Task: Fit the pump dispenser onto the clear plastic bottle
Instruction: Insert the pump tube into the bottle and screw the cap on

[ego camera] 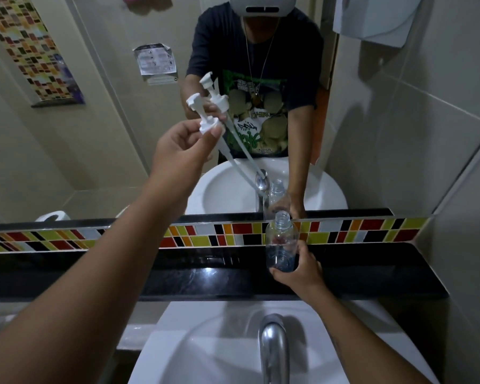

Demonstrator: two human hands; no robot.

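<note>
Pump (205,121) pinched at its collar in the left hand (178,151), raised well up and left of the bottle (281,242), with the dip tube slanting down-right toward the open neck but ending short of it. Bottle upright on the black surface (205,275), gripped low by the right hand (299,268). Probably to be swung right and stood vertical before lowering in.

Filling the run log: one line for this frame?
left hand: holds pump dispenser raised | right hand: steadies clear bottle on black ledge | pump: not fitted
</note>
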